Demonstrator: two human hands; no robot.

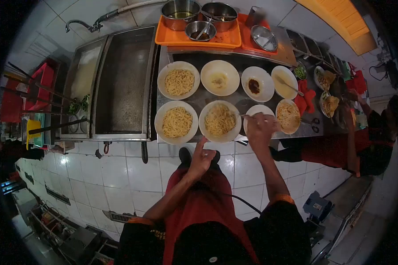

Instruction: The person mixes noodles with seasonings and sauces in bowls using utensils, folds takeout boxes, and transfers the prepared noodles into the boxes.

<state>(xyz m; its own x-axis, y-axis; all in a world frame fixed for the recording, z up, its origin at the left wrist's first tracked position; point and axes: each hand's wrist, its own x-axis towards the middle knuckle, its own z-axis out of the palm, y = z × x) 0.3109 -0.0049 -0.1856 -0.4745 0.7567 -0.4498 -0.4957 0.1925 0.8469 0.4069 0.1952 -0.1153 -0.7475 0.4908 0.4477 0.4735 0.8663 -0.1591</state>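
My left hand is at the front of a white bowl of noodles, its index finger stretched to the rim and its thumb apart. On the bowl's right side, my right hand is closed round a thin utensil that reaches toward the noodles. Motion blur hides which kind of utensil it is. Under my right hand is another white bowl, partly covered. To the left stand two more bowls of plain noodles. Behind are a bowl with pale liquid and a bowl with dark sauce.
A bowl with a spoon and a topped noodle bowl stand at right, beside a red cloth. Metal pots sit on an orange tray. A deep steel basin is at left. A co-worker works at far right.
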